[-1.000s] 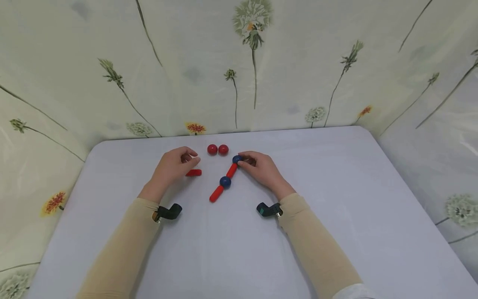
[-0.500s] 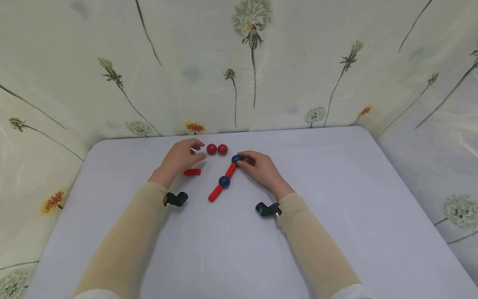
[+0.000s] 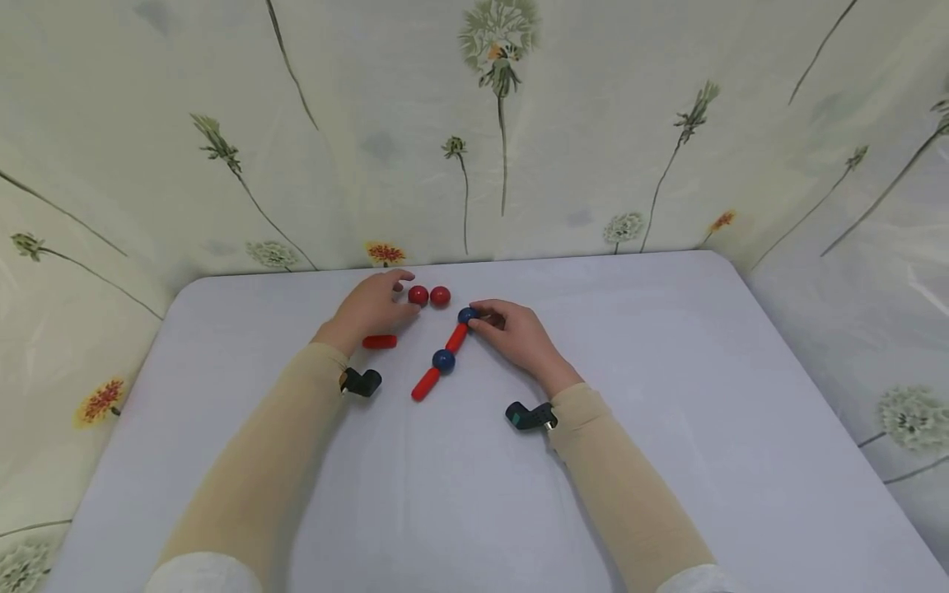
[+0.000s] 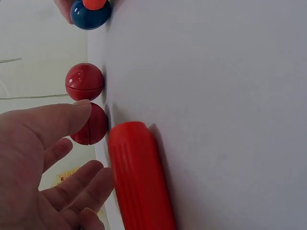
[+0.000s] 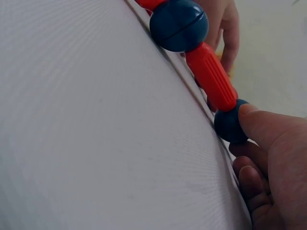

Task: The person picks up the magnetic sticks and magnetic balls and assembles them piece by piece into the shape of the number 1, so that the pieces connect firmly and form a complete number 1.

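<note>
On the table lies a chain of red rods and blue balls; its middle blue ball (image 3: 443, 361) joins an upper red rod (image 3: 456, 338) and a lower red rod (image 3: 426, 384). My right hand (image 3: 521, 338) pinches the far blue ball (image 5: 231, 123) between thumb and fingers. Two red balls sit side by side at the back: the left red ball (image 3: 418, 296) and the right red ball (image 3: 441, 296). My left hand (image 3: 373, 311) is spread around the left one, its thumb overlapping it in the left wrist view; contact cannot be told. Below that hand lies a loose red rod (image 4: 139, 177).
The white table (image 3: 460, 494) ends at the back against a flower-printed cloth (image 3: 356, 148), which also hangs at both sides. A dark wrist camera (image 3: 362, 382) sits on the left sleeve, another dark camera (image 3: 530, 416) on the right.
My left hand has moved away from above the loose red rod, up and to the right, reaching the left red ball. The right hand keeps its pinch on the far blue ball.
</note>
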`<state>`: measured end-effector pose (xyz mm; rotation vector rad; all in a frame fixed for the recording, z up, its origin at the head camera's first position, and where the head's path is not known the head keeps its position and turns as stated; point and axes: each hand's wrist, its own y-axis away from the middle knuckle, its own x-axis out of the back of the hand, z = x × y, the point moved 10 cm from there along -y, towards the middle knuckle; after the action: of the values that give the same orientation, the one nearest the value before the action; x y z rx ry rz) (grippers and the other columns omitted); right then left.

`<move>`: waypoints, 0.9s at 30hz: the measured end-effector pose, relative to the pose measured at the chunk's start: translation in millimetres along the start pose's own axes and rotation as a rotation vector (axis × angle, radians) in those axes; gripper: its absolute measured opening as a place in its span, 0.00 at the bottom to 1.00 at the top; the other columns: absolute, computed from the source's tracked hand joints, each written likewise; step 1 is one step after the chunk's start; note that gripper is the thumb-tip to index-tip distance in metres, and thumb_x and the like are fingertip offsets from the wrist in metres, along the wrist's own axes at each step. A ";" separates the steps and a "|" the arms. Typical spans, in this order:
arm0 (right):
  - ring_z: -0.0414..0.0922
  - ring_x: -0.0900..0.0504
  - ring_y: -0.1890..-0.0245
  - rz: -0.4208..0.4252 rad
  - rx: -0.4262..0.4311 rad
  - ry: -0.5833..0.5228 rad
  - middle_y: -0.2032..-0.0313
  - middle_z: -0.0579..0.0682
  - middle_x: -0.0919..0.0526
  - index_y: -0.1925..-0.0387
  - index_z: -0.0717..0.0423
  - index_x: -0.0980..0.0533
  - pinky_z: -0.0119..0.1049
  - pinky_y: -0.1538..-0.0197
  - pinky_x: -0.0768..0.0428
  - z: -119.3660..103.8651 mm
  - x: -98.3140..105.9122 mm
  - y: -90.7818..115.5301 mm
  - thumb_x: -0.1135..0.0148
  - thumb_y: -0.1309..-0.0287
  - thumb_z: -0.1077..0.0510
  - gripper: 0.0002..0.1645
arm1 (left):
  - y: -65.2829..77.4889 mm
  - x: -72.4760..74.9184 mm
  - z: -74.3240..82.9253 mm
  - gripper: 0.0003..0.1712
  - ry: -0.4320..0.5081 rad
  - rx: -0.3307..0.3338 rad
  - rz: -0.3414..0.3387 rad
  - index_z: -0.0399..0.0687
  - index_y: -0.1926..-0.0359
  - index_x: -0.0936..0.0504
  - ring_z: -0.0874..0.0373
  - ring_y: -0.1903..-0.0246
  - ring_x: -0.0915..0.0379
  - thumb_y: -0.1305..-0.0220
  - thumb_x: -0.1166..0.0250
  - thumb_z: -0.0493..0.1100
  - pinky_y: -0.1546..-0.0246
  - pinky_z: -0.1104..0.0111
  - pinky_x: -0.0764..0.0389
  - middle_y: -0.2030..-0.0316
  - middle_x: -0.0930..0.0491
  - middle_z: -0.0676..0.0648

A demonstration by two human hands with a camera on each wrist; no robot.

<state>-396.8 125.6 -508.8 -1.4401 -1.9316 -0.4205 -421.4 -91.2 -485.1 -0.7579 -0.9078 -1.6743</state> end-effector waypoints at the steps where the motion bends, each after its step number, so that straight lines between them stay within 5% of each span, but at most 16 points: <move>1: 0.40 0.21 0.58 0.001 -0.001 -0.003 0.54 0.42 0.17 0.41 0.43 0.22 0.39 0.51 0.23 -0.6 0.3 0.3 0.36 0.36 0.44 0.23 | -1.2 -0.6 0.1 0.35 0.000 0.000 -0.001 0.56 0.31 0.31 0.48 0.40 0.33 0.37 0.32 0.54 0.41 0.51 0.30 0.39 0.28 0.45; 9: 0.40 0.22 0.59 -0.001 0.000 -0.008 0.56 0.42 0.17 0.42 0.43 0.21 0.38 0.52 0.23 -1.7 0.6 0.4 0.36 0.36 0.43 0.23 | -7.1 -4.6 4.3 0.32 -0.019 -0.015 0.000 0.59 0.34 0.29 0.49 0.43 0.33 0.38 0.31 0.53 0.42 0.52 0.28 0.42 0.27 0.45; 16: 0.40 0.22 0.59 -0.003 -0.005 -0.005 0.55 0.41 0.17 0.41 0.42 0.21 0.38 0.52 0.23 -0.1 -0.2 -0.1 0.37 0.36 0.42 0.24 | -8.7 -6.6 11.5 0.28 -0.083 -0.072 0.016 0.51 0.37 0.24 0.50 0.46 0.30 0.36 0.32 0.51 0.43 0.56 0.27 0.47 0.22 0.46; 27: 0.40 0.22 0.59 0.007 0.002 0.001 0.56 0.41 0.17 0.42 0.43 0.21 0.38 0.53 0.23 0.7 0.6 -0.2 0.36 0.36 0.42 0.23 | -4.8 -3.8 6.2 0.26 -0.055 -0.024 0.043 0.51 0.41 0.23 0.51 0.51 0.28 0.37 0.32 0.53 0.48 0.57 0.24 0.51 0.21 0.47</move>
<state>-397.3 126.4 -508.9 -1.4452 -1.9253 -0.4155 -424.8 -83.1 -486.0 -0.8373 -0.9049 -1.6363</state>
